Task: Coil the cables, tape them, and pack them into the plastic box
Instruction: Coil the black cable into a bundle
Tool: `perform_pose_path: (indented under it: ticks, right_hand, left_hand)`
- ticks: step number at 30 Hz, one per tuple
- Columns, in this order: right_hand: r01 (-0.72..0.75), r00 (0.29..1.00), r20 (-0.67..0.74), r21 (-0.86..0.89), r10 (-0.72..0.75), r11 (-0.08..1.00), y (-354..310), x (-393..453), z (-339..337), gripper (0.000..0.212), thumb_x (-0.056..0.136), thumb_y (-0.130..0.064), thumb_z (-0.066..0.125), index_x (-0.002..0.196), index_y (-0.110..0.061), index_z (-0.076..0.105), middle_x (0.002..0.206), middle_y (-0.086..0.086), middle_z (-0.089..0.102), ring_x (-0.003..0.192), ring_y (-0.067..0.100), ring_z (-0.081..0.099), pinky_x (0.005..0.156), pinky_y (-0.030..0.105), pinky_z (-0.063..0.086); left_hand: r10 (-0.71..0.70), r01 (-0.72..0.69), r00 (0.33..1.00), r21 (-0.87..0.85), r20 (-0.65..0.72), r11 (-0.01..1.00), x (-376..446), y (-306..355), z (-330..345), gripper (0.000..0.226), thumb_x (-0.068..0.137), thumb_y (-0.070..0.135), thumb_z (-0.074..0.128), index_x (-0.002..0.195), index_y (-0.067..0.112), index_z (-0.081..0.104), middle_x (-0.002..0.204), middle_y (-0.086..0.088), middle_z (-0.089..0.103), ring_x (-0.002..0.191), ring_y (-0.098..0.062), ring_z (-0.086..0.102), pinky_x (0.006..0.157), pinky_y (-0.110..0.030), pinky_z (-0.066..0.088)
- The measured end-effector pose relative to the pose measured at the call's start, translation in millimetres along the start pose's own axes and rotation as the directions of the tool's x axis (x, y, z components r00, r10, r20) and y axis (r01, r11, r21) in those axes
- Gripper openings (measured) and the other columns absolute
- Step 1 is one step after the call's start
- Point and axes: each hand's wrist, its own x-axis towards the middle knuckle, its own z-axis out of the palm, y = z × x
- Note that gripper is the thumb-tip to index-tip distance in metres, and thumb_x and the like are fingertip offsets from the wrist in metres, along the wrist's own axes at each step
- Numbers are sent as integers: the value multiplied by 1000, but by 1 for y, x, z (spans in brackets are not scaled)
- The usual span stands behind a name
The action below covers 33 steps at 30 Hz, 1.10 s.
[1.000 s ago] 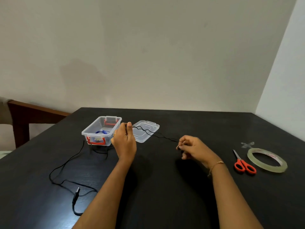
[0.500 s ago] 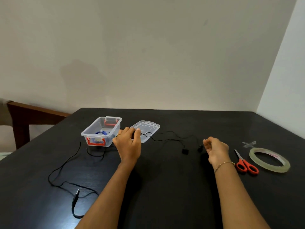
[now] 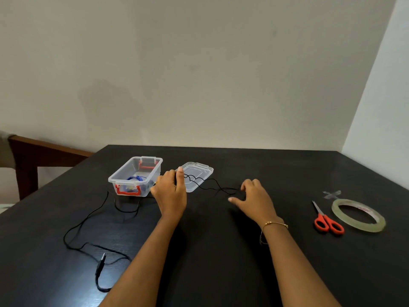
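Scissors [image 3: 327, 220] with orange handles lie at your 3 o'clock beside a clear tape roll [image 3: 358, 216], with a scrap of tape [image 3: 332, 194] stuck to the black table [image 3: 221, 251] just beyond them. At 11 o'clock sits the clear plastic box [image 3: 135, 177] with red latches, a blue coil inside it; its lid [image 3: 197, 179] lies just to its right. Your black cable [image 3: 205, 185] runs wavy across that lid between your hands, and its long tail loops off toward 8 o'clock, ending in a plug [image 3: 100, 262]. Your left hand [image 3: 170, 196] has fingers curled around the cable beside the box. Your right hand [image 3: 254, 200] hovers with fingers spread and bent over the cable's far end, probably touching it, though the contact is hidden.
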Motion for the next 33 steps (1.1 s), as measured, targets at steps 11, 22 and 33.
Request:
perform_pose_path:
  ticks: [11,22,33]
  right_hand:
    - [-263,961,-117,-94,251,960,29,-4,-16,21,91,-4,50,101,-9,67,118,10,50,113,27,42,90,29,42]
    - [-528,836,-224,-72,502,846,48,-5,-27,21,92,-5,48,106,0,62,119,17,47,112,33,41,88,37,45]
    - [191,967,-177,24,-184,981,0,0,0,46,85,15,37,117,-8,62,114,9,54,110,22,47,89,24,39]
  left_hand:
    - [-116,123,991,111,-65,986,-1,1,-5,35,97,31,41,73,11,55,69,-3,54,77,-19,52,89,-41,32]
    - [-112,111,994,193,-8,975,-4,8,-7,32,97,30,42,73,13,55,73,-1,51,83,-15,42,90,-42,29]
    - [-114,111,993,-112,-29,988,-1,4,-6,35,91,26,43,56,26,45,58,8,46,74,-15,49,90,-44,34]
